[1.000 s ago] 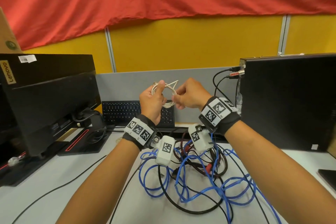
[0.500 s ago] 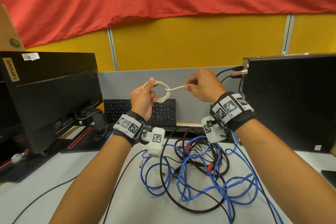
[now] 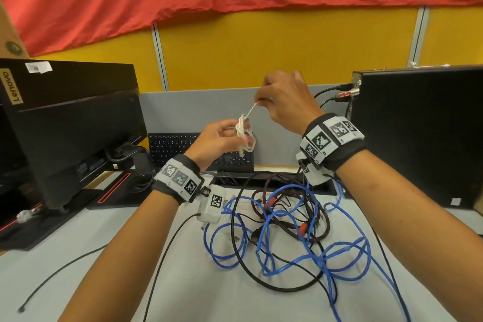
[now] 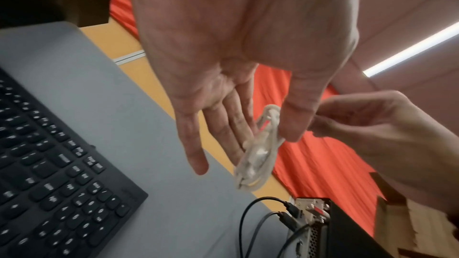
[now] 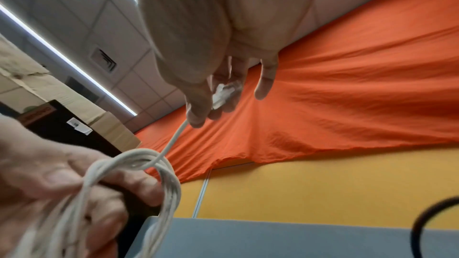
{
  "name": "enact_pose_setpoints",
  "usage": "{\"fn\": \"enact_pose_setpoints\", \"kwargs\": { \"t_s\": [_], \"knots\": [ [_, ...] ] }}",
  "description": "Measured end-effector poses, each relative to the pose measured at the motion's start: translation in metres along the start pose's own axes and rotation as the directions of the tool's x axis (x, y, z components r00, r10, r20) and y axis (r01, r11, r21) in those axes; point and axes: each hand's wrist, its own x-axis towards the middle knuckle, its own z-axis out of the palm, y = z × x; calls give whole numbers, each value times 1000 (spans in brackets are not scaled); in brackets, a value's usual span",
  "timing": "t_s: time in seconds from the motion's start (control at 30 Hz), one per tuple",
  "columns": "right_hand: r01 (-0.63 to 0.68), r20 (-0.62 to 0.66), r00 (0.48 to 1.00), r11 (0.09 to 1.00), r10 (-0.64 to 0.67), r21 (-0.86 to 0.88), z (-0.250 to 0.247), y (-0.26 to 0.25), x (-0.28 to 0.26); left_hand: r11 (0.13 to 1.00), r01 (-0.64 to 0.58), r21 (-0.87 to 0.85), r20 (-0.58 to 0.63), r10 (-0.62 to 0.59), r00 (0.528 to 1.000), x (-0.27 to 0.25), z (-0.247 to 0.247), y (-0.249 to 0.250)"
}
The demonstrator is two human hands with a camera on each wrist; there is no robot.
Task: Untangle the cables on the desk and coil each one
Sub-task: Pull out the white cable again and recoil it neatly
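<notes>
1. The left hand (image 3: 218, 142) is raised above the tabletop (image 3: 78, 264) and pinches a small coil of white cable (image 3: 244, 136) between thumb and forefinger; its other fingers (image 4: 196, 156) stretch out nearly straight.
2. The right hand (image 3: 285, 100), higher and just to the right, pinches the free end of the same white cable between thumb and fingers, with the white plug (image 5: 224, 93) tucked against its palm. A short straight run of cable goes from this hand down to a knot at the top of the coil.
3. Below both wrists, near the middle of the tabletop, lies a tangle of blue cable (image 3: 295, 251), black cable (image 3: 243, 251) and a dark brown cable with red bands (image 3: 303, 217).
4. A black keyboard (image 3: 177, 149) stands against the grey divider at the far edge.
5. At the left edge, a black monitor (image 3: 78, 138) and a box (image 3: 65, 81) reading "Lenovo" with a white sticker, print too small to read.
6. At the right edge, a black computer case (image 3: 418, 138) with cables plugged in.
</notes>
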Motion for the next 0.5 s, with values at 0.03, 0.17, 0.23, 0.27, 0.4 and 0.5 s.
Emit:
{"fn": "enact_pose_setpoints", "kwargs": {
  "t_s": [0.03,0.17,0.23,0.27,0.4,0.5],
  "knots": [
    [22,-3,1000,1000,-22,-19,-1,-2,1,1000,-13,12,-1,13,1000,2,4,3],
    [88,-20,996,992,-90,-86,-2,-7,-1,993,-23,119,-116,37,993,11,17,15],
    [92,-95,990,989,-104,-120,-5,-5,-4,986,-69,150,-159,93,983,14,19,15],
    [75,-152,984,988,-96,-136,-6,-3,-5,983,-109,148,-148,131,980,14,20,14],
    [-47,-235,972,996,26,-81,-1,5,-10,964,-252,83,-123,261,957,16,23,12],
    [-188,-43,979,960,201,208,11,6,-12,957,-281,70,-183,289,940,18,32,11]
  ]
}}
